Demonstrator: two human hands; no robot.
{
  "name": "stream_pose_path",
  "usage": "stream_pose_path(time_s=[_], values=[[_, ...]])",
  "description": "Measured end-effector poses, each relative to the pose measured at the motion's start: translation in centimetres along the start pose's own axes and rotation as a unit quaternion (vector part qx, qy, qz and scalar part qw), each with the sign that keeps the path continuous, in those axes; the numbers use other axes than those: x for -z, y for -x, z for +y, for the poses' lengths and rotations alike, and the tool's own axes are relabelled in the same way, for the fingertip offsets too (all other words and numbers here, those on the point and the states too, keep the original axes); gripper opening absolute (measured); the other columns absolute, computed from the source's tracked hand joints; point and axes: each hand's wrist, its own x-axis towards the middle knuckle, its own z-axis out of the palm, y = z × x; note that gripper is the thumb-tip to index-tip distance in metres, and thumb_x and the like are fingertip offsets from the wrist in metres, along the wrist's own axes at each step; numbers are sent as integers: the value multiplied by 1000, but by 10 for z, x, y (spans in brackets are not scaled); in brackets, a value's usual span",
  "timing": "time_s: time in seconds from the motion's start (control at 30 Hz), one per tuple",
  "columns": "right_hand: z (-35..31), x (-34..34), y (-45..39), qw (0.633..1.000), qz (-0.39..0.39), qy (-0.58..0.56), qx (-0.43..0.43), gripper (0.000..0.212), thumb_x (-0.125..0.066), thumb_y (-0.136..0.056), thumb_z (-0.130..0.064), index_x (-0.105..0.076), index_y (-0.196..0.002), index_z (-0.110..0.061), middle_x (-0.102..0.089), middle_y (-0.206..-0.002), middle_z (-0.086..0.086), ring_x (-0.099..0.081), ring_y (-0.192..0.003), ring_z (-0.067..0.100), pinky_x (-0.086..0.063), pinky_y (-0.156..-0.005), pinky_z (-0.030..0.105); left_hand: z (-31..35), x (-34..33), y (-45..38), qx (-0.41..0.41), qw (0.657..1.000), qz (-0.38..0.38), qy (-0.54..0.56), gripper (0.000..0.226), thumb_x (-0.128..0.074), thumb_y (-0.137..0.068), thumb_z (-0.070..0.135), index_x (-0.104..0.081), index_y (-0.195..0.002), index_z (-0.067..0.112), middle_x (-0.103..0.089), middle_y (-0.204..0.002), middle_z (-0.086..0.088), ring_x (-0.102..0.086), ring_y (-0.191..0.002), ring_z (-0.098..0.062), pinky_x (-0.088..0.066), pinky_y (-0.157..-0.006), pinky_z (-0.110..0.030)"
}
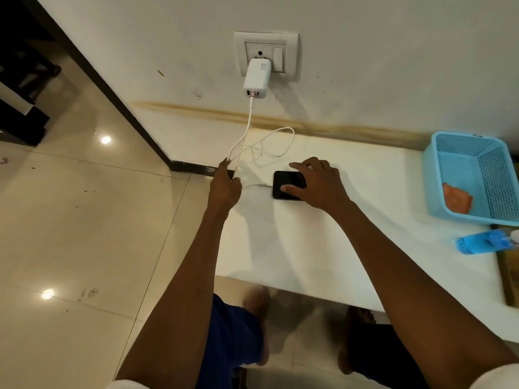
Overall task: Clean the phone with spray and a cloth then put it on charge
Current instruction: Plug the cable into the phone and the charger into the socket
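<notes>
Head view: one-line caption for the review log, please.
Right hand steadies the black phone on the white table while the left hand holds the white charging cable from the wall charger.

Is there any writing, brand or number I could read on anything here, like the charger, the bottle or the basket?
None can be read.
Charger: small grey print near its top, too small and blurred to read.
Blue basket: a dark mark on the far rim, too small to tell.
Spray bottle: no legible label.
Phone: its screen is dark and shows no text.
</notes>
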Motion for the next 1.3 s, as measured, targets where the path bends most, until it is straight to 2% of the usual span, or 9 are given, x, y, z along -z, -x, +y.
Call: stream_pose_path(time_s=[0.1, 0.23, 0.33, 0.43, 0.67, 0.77, 0.87, 1.03, 1.3], values=[[-9, 7, -19, 1000, 5, 15, 27, 56, -52, -97, -50, -43, -148, -29, -47, -145, 3, -44, -133, 30, -41, -99, 46, -1, 3, 2, -21, 1000, -7, 18, 56, -50, -96, 1, -38, -149, 12, -42, -151, -6, -45, -124, -12, -35, -99, -21], [-27, 11, -52, 996, -57, 46, 59, 49, -43, -103, -32, -36, -152, -32, -33, -159, -2, -36, -143, 24, -40, -105, 46, -9, 12, 0, -17, 999, -24, 22, 60, -45, -92, -4, -38, -149, 13, -40, -153, -5, -39, -139, -22, -33, -115, -34], [-31, 10, -66, 995, -39, 82, 51, 38, -45, -102, -26, -54, -138, -31, -51, -140, 3, -56, -119, 29, -45, -94, 44, -10, 16, -4, 8, 997, -18, 68, 58, -45, -92, -4, -42, -148, 13, -43, -152, -4, -41, -138, -21, -34, -116, -37], [-32, 5, -71, 995, 11, 96, 38, 26, -46, -102, -25, -63, -122, -24, -57, -117, 8, -58, -99, 31, -47, -85, 44, -8, 22, -8, 76, 978, 17, 195, 45, -52, -95, 4, -54, -139, 15, -55, -141, -2, -51, -129, -17, -39, -110, -31], [-25, 0, -64, 991, 57, 120, 7, 23, -47, -99, -29, -66, -108, -19, -64, -104, 6, -55, -101, 32, -45, -82, 43, -14, 32, -13, 141, 944, 50, 295, 36, -52, -98, 41, -66, -121, 17, -71, -115, 1, -63, -106, -21, -46, -91, -38], [-12, 5, -56, 994, 54, 97, -23, 21, -49, -97, -29, -67, -106, -21, -65, -106, 5, -56, -102, 32, -44, -85, 42, -13, 26, -13, 144, 953, 61, 261, 34, -54, -96, 43, -67, -113, 16, -69, -111, 2, -61, -101, -19, -47, -87, -34], [5, 14, -46, 994, 55, 77, -55, 18, -51, -96, -29, -68, -104, -24, -64, -105, 4, -58, -100, 31, -42, -85, 41, -14, 12, -12, 82, 973, 27, 216, 18, -55, -97, 31, -68, -99, 19, -67, -101, 5, -58, -96, -15, -45, -93, -36], [33, 22, -28, 990, 68, 84, -95, 16, -54, -97, -32, -68, -101, -26, -65, -104, 5, -60, -98, 32, -42, -84, 40, -19, -12, -6, -47, 995, -63, -58, 42, -50, -101, 20, -48, -143, 14, -44, -150, -6, -42, -136, -20, -30, -105, -22], [51, 26, -10, 983, 75, 71, -149, 19, -54, -98, -32, -70, -106, -26, -63, -106, 7, -56, -102, 33, -45, -82, 42, -26, -25, -22, -121, 951, -102, -265, 57, -43, -103, 36, -25, -155, 17, -12, -165, -3, -12, -152, -31, -18, -121, -50]])
